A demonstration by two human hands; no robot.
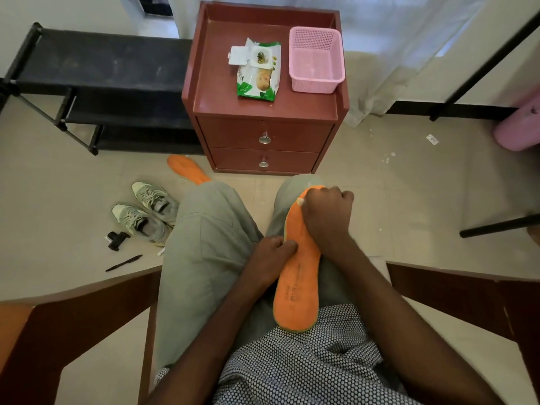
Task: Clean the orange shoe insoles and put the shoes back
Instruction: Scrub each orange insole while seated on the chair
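Note:
An orange insole (295, 290) lies lengthwise on my right thigh, heel end toward my body. My left hand (270, 258) pinches its left edge near the middle. My right hand (325, 219) is curled round a small white wipe (301, 202) and presses it onto the insole's toe end. A second orange insole (187, 169) lies on the floor beside the cabinet, partly hidden by my left knee. Two grey-green shoes (146, 211) stand side by side on the floor at the left.
A red-brown two-drawer cabinet (263, 106) stands ahead, holding an open wet-wipe pack (258, 70) and a pink basket (315, 61). A black shoe rack (96, 83) is at the left. A pen (124, 263) and a small black object (117, 239) lie on the floor. Chair arms flank me.

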